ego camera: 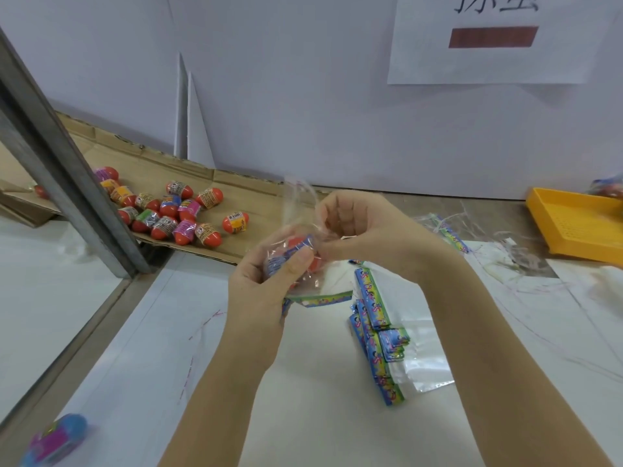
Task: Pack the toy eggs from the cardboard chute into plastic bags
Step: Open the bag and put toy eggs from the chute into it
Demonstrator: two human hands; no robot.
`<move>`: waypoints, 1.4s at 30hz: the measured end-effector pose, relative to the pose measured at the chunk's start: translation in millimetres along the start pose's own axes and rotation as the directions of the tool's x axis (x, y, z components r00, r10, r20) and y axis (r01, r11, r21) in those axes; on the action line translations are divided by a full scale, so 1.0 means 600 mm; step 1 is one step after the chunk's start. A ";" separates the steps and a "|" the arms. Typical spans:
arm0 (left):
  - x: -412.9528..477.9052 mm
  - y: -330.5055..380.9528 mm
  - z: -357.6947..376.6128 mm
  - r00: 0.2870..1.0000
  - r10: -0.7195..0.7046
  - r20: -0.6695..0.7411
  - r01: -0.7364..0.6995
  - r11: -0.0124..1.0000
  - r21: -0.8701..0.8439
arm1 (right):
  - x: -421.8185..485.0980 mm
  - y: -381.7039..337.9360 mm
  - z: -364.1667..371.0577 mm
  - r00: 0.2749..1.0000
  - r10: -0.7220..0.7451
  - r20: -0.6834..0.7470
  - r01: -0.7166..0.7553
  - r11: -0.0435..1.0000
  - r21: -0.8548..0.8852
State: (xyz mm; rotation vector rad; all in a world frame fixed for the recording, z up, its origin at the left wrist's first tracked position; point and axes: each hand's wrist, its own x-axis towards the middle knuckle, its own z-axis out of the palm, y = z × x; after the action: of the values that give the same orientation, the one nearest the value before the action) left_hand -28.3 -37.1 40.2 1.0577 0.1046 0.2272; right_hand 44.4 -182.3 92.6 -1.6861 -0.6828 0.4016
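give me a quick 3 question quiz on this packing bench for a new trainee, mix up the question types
1. True or false: the left hand grips a toy egg inside a clear bag while the right hand pinches the bag's mouth.
2. Fill in: the unpacked eggs lie on the cardboard ____.
3. Where is the yellow tray? A) at the far right B) at the near left corner C) between the two hands

Key: 1 true; 2 chute; 3 A.
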 end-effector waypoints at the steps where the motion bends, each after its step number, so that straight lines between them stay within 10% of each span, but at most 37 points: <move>1: 0.000 -0.001 0.000 1.000 0.000 0.015 0.000 1.000 0.005 | -0.002 0.001 -0.003 0.999 0.025 0.026 -0.024 0.999 -0.021; 14: -0.003 -0.001 -0.002 0.990 -0.053 0.128 0.034 0.988 0.150 | 0.000 0.004 -0.006 0.987 0.078 -0.137 -0.095 0.988 -0.125; 42: 0.007 0.010 -0.008 0.992 -0.049 -0.115 0.062 0.992 0.109 | 0.012 0.015 0.020 0.982 0.119 -0.144 -0.132 0.988 -0.083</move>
State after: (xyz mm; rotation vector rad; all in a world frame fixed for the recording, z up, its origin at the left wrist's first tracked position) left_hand -26.2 -29.2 43.4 1.1521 0.2502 0.2323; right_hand 44.9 -169.7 81.9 -1.8320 -0.5006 0.3417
